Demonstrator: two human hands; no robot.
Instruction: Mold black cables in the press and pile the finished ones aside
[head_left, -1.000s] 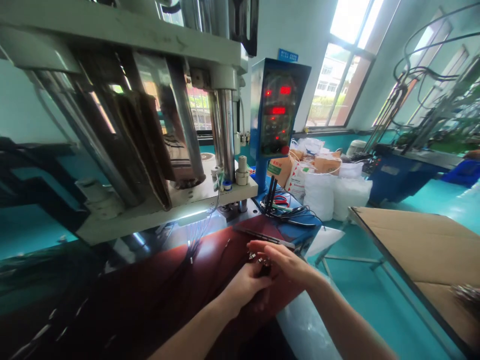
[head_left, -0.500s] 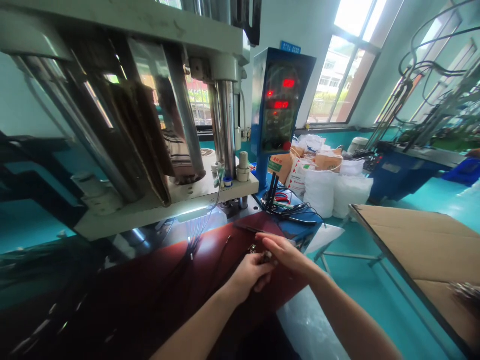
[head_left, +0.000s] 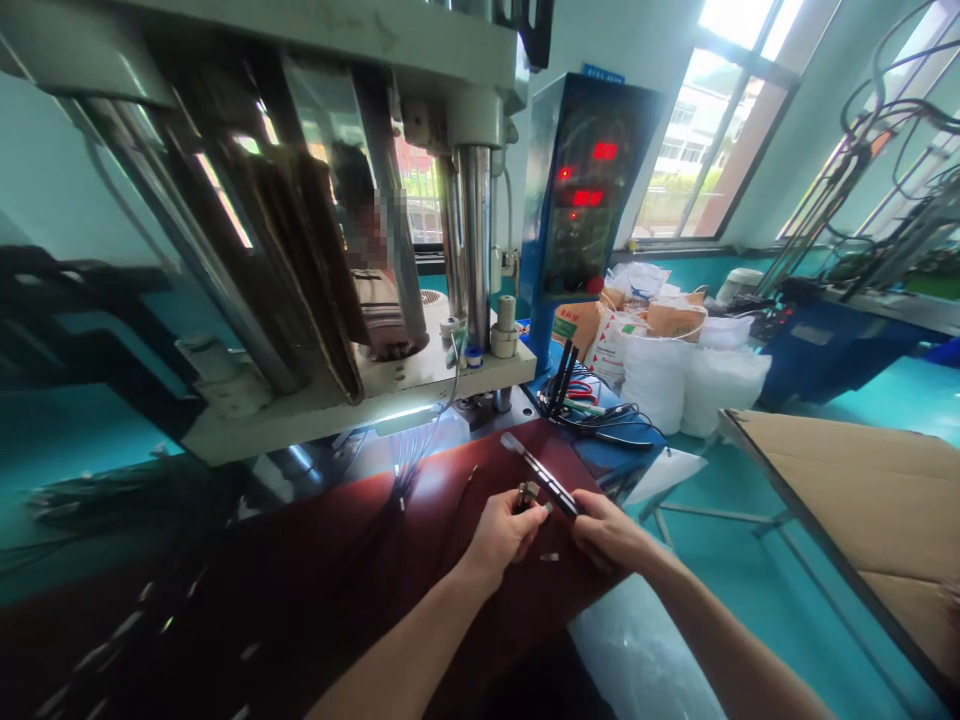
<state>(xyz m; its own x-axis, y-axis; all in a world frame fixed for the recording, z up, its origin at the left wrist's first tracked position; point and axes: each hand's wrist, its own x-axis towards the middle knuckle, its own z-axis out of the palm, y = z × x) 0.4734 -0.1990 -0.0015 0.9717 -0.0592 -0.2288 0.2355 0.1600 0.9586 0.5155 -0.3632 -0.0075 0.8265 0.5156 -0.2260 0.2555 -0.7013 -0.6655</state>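
Through the head camera, I see the left hand (head_left: pixel 499 540) with its grip closed on a small metal fitting (head_left: pixel 527 496), pinched in the fingertips just above the dark red table (head_left: pixel 322 560). The right hand (head_left: pixel 611 532) has its grip clamped on the lower end of a slim black-and-silver bar (head_left: pixel 541 476), which slants up and away toward the press (head_left: pixel 420 400). The bar's lower part sits near the fitting, but I can't tell whether they touch. A small metal piece (head_left: pixel 550 557) lies on the table just below the hands.

Thin black cables (head_left: pixel 401 487) run over the table from under the press. Beyond the bar, a tangle of wires (head_left: pixel 600 415) lies on a blue surface below a blue control box (head_left: pixel 581 190) showing red digits. White sacks (head_left: pixel 656 385) stand farther back, a cardboard sheet (head_left: pixel 847 500) lies on a separate table to the right, and a person in a striped shirt (head_left: pixel 379 310) shows behind the press.
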